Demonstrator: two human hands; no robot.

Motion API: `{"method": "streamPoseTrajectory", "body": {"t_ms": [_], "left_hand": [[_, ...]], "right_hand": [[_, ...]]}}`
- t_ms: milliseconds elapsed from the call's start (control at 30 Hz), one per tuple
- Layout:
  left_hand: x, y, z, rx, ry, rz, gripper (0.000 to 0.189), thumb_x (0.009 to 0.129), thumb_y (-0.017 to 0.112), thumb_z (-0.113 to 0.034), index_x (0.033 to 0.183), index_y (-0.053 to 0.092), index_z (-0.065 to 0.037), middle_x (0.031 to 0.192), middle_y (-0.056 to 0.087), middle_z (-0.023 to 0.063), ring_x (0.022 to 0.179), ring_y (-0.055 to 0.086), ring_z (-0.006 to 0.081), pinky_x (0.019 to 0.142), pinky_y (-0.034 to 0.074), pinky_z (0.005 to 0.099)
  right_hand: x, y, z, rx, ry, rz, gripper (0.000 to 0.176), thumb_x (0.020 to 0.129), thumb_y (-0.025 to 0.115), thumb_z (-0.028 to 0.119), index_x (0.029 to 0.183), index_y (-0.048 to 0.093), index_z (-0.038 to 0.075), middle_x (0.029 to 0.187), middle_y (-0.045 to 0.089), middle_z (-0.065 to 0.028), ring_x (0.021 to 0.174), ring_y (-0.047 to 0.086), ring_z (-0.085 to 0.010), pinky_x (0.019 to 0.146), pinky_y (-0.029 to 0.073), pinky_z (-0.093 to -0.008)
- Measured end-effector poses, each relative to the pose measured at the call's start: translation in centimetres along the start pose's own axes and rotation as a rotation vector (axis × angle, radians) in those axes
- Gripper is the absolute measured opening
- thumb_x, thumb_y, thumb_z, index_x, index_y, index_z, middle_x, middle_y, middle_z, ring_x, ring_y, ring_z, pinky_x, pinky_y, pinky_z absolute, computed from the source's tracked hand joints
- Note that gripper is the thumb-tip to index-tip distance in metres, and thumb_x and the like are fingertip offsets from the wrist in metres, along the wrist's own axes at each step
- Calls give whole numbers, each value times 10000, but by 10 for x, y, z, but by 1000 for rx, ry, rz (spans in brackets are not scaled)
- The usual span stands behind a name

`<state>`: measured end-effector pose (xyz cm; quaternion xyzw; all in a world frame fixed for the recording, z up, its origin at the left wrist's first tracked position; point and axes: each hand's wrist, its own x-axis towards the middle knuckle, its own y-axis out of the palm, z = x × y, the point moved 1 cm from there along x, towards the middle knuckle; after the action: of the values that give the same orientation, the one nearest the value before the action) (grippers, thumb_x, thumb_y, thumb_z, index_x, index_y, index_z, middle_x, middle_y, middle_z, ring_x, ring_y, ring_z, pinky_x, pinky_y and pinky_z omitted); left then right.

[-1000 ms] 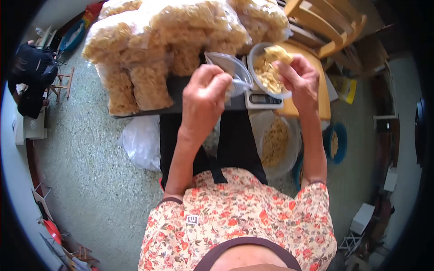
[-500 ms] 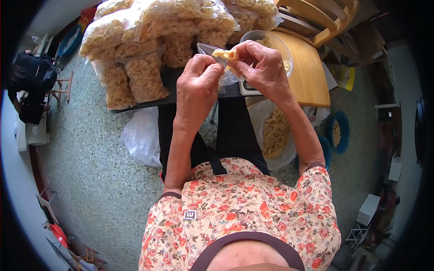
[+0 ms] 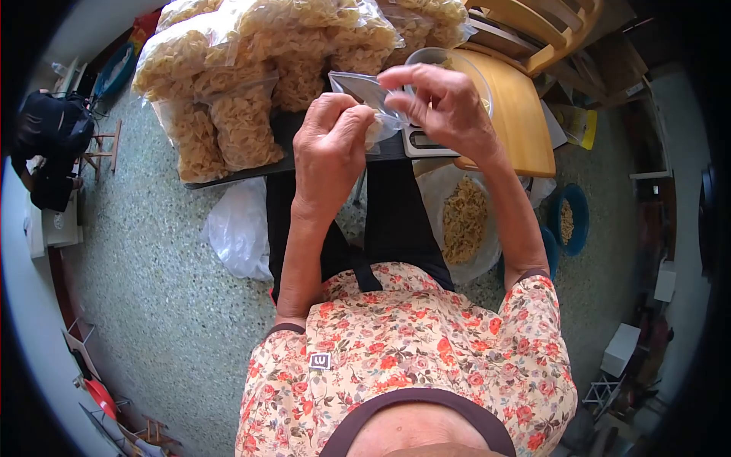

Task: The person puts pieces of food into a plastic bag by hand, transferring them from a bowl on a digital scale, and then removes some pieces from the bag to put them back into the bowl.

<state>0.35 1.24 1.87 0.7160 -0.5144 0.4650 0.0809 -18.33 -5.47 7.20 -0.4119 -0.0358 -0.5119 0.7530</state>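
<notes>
Pinching the clear plastic bag (image 3: 355, 85) by its edge with the left hand (image 3: 330, 148), near the digital scale (image 3: 426, 143); holding the right hand (image 3: 448, 105) at the mouth, fingers apart with nothing visible between them. Best to grip firmly and spread the mouth wide.

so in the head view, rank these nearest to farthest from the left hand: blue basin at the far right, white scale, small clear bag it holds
From the left hand:
1. small clear bag, pinched in its fingers
2. white scale, just to the right, on the table edge
3. blue basin, far right, down on the floor
</notes>
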Motion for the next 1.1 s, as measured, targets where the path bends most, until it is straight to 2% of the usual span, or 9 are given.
{"method": "streamPoseTrajectory", "body": {"t_ms": [67, 133, 467, 533, 600, 667, 767, 867, 1100], "left_hand": [[0, -2, 0, -5, -11, -20, 174, 827, 776, 58, 972, 739, -30, 934, 644, 109, 820, 671, 277, 690, 553, 385], [1, -2, -2, -29, -12, -23, 187, 800, 771, 63, 954, 726, -34, 928, 636, 116, 832, 666, 305, 699, 551, 414], [-2, -4, -1, 62, -51, 48, 161, 867, 755, 79, 990, 732, -21, 955, 661, 113, 844, 681, 268, 732, 560, 372], [-1, -5, -2, 55, -56, 39, 158, 855, 760, 73, 981, 723, -14, 951, 653, 121, 847, 675, 289, 734, 557, 387], [-1, -6, -4, 50, -65, 27, 157, 844, 765, 66, 973, 714, -7, 947, 644, 129, 851, 670, 311, 736, 554, 402], [0, -7, -5, 65, -57, 15, 144, 856, 766, 60, 973, 714, -5, 943, 647, 126, 841, 672, 303, 729, 554, 393], [0, -7, -6, 54, -73, 10, 148, 853, 772, 58, 972, 716, -9, 940, 647, 126, 841, 671, 300, 726, 554, 390], [-1, -6, -6, 44, -84, 10, 155, 847, 776, 59, 970, 717, -14, 936, 649, 122, 844, 670, 296, 732, 553, 390], [-1, -6, -6, 91, -46, 16, 147, 845, 779, 50, 958, 718, -20, 931, 651, 117, 845, 667, 296, 742, 549, 392]], "right_hand": [[-6, -4, 9, -7, 101, 307, 399, 871, 862, 255, 1187, 755, 35, 1065, 775, -126, 768, 718, -208, 700, 574, -341], [-11, 14, -8, -76, -170, 268, 548, 801, 886, 421, 1174, 738, 48, 1093, 761, -143, 953, 723, -357, 831, 568, -442], [-6, 38, -16, -350, 127, 617, 440, 777, 832, 385, 925, 702, -8, 895, 716, -204, 948, 710, -403, 820, 558, -493], [-12, 28, -20, -194, 42, 489, 439, 819, 871, 331, 1081, 740, 4, 1005, 737, -171, 912, 716, -343, 801, 559, -460], [-12, 4, -14, 86, -26, 338, 365, 898, 835, 160, 1229, 750, 30, 958, 749, -54, 738, 655, -85, 627, 535, -268], [-17, -24, -11, 279, 309, 166, 294, 943, 797, 142, 1214, 759, 33, 962, 760, -34, 677, 627, -63, 606, 524, -237], [-32, -60, -69, -127, 213, 23, 255, 958, 782, 138, 1193, 765, 40, 948, 750, -28, 754, 629, -54, 675, 536, -232], [-39, -61, -69, -95, 363, 166, 252, 953, 781, 120, 1192, 763, 42, 951, 746, -21, 769, 614, -58, 683, 534, -244], [-33, -47, -79, -276, 138, 312, 324, 847, 803, 36, 1163, 762, 93, 1086, 741, -30, 743, 622, -129, 684, 539, -297]]}}
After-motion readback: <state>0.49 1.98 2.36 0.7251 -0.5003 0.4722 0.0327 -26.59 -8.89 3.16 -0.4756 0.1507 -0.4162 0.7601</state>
